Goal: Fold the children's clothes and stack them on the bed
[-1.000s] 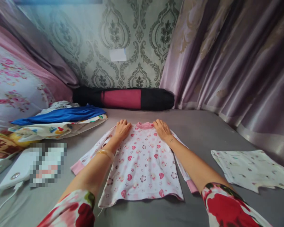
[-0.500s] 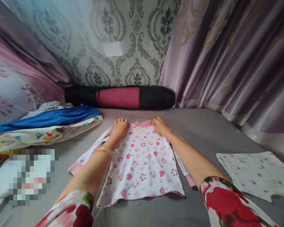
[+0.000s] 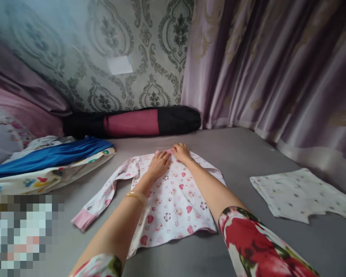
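A child's long-sleeved shirt (image 3: 173, 209), white with pink hearts and flowers, lies spread on the grey bed sheet with its pink collar away from me. My left hand (image 3: 160, 163) rests palm down on its upper front, fingers stretched toward the collar. At the collar's right end, my right hand (image 3: 181, 152) has its fingers bent over the shirt's edge; the fingertips are partly hidden. The left sleeve with its pink cuff (image 3: 84, 220) stretches out toward me. My right forearm covers much of the other sleeve.
Patterned pale shorts (image 3: 301, 194) lie to the right. Clothes, including a blue garment (image 3: 60, 154), are piled at left, with a blurred-out object (image 3: 25, 231) nearer me. A black and pink roll (image 3: 132, 123) lies along the wall; purple curtains (image 3: 248, 69) hang at right.
My left hand has slid inward from the left shoulder to near the collar, and my right hand has shifted slightly toward the collar. The left sleeve now lies farther out. The view has turned right.
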Motion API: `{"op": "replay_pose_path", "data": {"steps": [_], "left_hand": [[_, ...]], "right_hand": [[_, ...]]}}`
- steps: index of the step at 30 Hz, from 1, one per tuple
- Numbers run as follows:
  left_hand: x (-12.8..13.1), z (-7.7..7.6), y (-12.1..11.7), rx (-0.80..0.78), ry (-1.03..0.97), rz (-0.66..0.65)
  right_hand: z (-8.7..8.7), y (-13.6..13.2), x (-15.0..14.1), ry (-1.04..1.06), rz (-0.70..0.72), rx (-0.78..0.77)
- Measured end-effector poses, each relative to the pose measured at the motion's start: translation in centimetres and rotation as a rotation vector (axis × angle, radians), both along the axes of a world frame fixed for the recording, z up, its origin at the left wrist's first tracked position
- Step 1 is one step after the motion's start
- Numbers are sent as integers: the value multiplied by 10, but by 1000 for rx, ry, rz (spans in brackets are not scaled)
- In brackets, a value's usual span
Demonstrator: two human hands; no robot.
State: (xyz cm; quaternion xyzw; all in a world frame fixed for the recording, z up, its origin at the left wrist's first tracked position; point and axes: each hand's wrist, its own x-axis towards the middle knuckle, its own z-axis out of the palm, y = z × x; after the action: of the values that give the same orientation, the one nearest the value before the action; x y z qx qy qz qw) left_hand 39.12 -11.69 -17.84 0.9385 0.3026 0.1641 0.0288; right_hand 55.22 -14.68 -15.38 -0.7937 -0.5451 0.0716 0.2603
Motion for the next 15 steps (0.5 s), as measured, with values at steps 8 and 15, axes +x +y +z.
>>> {"op": "replay_pose_path", "data": {"steps": [8,15], "left_hand": [[0,10,-6,-37,76,36],[-1,11,-10,-45,66,61]], "right_hand": [[34,-88,81,277,-86,-1],[28,-208,101,276,-167,-217]]}}
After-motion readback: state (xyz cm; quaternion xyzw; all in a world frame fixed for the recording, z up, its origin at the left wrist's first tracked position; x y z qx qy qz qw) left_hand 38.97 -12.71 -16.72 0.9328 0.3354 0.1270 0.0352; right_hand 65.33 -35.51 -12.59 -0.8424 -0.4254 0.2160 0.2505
